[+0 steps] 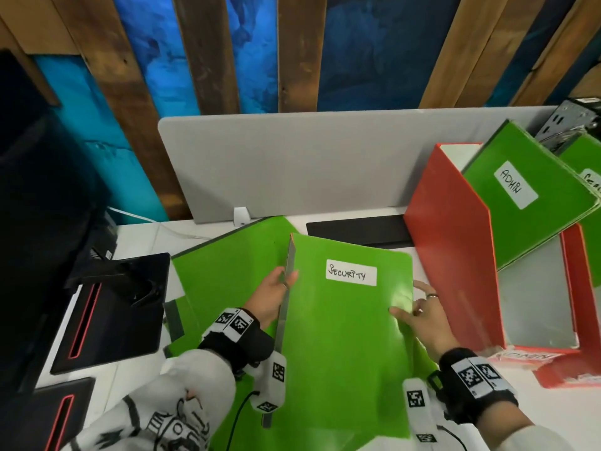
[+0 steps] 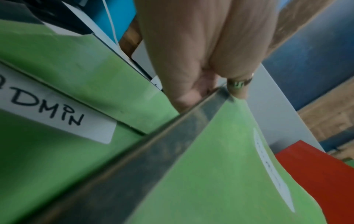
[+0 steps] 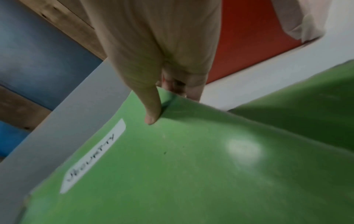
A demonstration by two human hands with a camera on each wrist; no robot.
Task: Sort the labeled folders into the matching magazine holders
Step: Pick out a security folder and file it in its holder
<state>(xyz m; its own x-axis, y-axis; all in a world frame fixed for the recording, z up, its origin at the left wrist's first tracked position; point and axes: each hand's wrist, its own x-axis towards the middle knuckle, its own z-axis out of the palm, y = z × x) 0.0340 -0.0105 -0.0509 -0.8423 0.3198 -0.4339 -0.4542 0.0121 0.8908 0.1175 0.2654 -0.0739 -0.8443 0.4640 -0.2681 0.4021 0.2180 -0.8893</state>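
A green folder (image 1: 344, 336) labelled SECURITY is lifted over the desk. My left hand (image 1: 276, 294) grips its grey spine (image 2: 172, 151), thumb on the front and fingers behind. My right hand (image 1: 419, 314) pinches its right edge, thumb (image 3: 151, 112) on the cover and fingers underneath. Under it lie more green folders (image 1: 227, 275), one labelled ADMIN (image 2: 57, 115). At the right stands a red magazine holder (image 1: 455, 255) with a green ADMIN folder (image 1: 527, 196) in it. A second red holder (image 1: 572, 320) stands further right.
A grey divider panel (image 1: 309, 164) backs the desk. A black monitor stand (image 1: 113, 307) and monitor occupy the left. A black slot (image 1: 357, 232) lies behind the folders. Another green folder (image 1: 585, 157) leans at the far right by a metal part (image 1: 569, 125).
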